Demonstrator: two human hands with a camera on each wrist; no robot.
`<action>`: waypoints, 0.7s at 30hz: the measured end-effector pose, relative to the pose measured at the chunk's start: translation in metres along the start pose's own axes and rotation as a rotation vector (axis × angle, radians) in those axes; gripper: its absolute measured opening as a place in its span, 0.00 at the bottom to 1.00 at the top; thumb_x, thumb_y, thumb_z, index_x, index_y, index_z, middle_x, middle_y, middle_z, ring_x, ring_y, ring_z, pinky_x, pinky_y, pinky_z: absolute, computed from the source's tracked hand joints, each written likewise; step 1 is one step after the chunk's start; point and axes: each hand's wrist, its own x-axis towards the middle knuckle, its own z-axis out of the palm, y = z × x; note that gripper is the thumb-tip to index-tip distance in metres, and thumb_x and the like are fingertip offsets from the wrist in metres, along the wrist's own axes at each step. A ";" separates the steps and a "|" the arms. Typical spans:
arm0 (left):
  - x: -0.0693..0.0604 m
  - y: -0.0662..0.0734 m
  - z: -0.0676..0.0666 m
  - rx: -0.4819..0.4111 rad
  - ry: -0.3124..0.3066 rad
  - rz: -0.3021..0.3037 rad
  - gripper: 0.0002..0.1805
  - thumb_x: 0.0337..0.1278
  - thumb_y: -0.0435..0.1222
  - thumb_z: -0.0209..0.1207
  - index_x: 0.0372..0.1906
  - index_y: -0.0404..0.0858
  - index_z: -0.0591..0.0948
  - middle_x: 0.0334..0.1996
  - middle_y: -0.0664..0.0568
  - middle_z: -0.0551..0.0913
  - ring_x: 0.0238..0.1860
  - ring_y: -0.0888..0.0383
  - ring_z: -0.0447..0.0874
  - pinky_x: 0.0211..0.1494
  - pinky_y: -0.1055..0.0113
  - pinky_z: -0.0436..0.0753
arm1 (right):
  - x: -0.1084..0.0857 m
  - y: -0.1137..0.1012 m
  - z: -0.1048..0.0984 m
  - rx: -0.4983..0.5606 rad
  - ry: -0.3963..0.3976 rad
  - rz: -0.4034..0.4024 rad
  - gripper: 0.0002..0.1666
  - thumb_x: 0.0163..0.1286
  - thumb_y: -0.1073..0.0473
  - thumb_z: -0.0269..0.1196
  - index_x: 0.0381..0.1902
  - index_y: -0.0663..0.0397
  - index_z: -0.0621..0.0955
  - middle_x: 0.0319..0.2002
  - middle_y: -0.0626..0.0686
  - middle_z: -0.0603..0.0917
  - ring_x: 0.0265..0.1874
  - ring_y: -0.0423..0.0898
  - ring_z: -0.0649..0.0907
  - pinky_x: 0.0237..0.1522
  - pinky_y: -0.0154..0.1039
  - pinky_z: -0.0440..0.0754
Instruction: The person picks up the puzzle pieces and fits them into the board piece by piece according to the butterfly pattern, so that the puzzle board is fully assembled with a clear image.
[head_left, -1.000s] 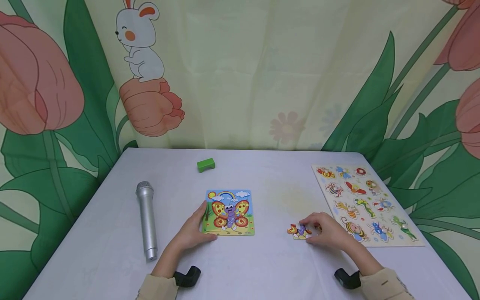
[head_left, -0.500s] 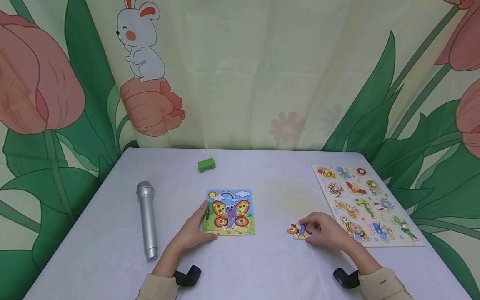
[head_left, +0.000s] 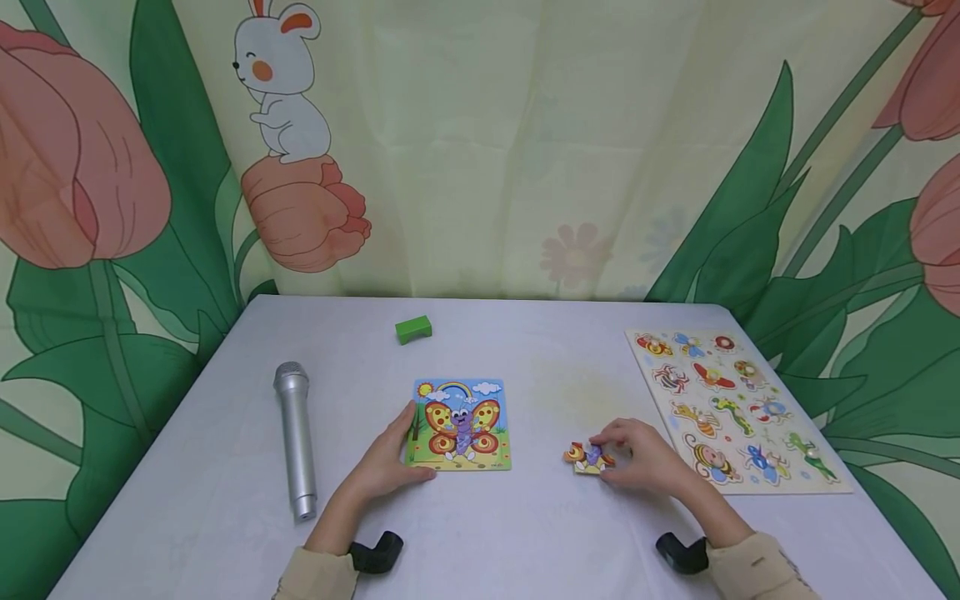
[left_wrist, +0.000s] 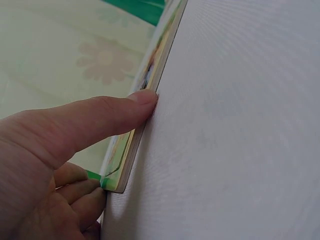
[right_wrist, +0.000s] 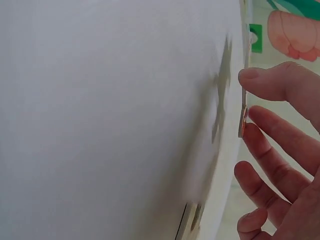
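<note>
A square butterfly puzzle (head_left: 459,427) lies flat on the white table. My left hand (head_left: 380,465) holds its near left corner, thumb along the near edge and fingers at the left side. In the left wrist view the thumb (left_wrist: 115,115) presses against the puzzle's edge (left_wrist: 131,156). To the right, my right hand (head_left: 639,457) pinches a small orange, purple and yellow puzzle piece (head_left: 587,457), partly covered by the fingers. The right wrist view shows that piece (right_wrist: 243,121) edge-on between thumb and fingertips, apart from the table, its shadow beneath.
A silver microphone (head_left: 297,446) lies left of my left hand. Behind the butterfly puzzle is a green block (head_left: 413,330). An insect picture board (head_left: 738,410) lies at the right, partly behind my right hand. A printed curtain (head_left: 480,150) hangs behind the table (head_left: 510,533).
My right hand has moved slightly left and up with the puzzle piece, within the last half second. The left hand and the butterfly puzzle have stayed in place.
</note>
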 end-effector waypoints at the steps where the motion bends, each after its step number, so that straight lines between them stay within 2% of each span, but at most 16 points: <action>1: 0.000 0.000 0.000 0.000 0.000 0.000 0.58 0.34 0.38 0.73 0.70 0.34 0.49 0.70 0.41 0.50 0.69 0.42 0.47 0.66 0.47 0.55 | 0.001 -0.002 0.001 0.004 0.002 -0.010 0.21 0.44 0.60 0.74 0.40 0.50 0.84 0.37 0.43 0.79 0.39 0.45 0.76 0.43 0.45 0.76; 4: 0.000 0.000 0.000 0.000 0.001 0.004 0.58 0.34 0.38 0.73 0.70 0.33 0.49 0.70 0.40 0.50 0.69 0.42 0.47 0.66 0.47 0.56 | 0.006 -0.009 0.003 0.016 0.010 -0.035 0.20 0.44 0.60 0.74 0.38 0.51 0.85 0.36 0.43 0.79 0.40 0.45 0.76 0.45 0.48 0.76; 9: 0.000 0.000 0.000 0.003 0.003 0.003 0.57 0.34 0.38 0.73 0.70 0.34 0.50 0.70 0.41 0.50 0.69 0.42 0.47 0.66 0.47 0.56 | 0.015 -0.021 0.009 0.047 0.002 -0.089 0.20 0.44 0.60 0.74 0.39 0.53 0.85 0.36 0.44 0.79 0.38 0.46 0.76 0.42 0.46 0.77; 18: 0.000 -0.001 0.000 0.002 0.001 0.005 0.58 0.34 0.38 0.73 0.70 0.34 0.50 0.70 0.41 0.50 0.69 0.42 0.47 0.66 0.46 0.55 | 0.037 -0.052 0.027 0.062 -0.029 -0.108 0.20 0.44 0.58 0.74 0.39 0.50 0.85 0.35 0.43 0.78 0.41 0.45 0.75 0.46 0.47 0.75; 21: 0.001 -0.001 0.000 0.002 0.002 0.010 0.58 0.34 0.38 0.73 0.70 0.34 0.50 0.70 0.41 0.50 0.69 0.42 0.47 0.66 0.46 0.55 | 0.045 -0.062 0.032 0.071 -0.041 -0.140 0.20 0.44 0.59 0.74 0.39 0.51 0.85 0.35 0.43 0.77 0.40 0.44 0.74 0.46 0.47 0.75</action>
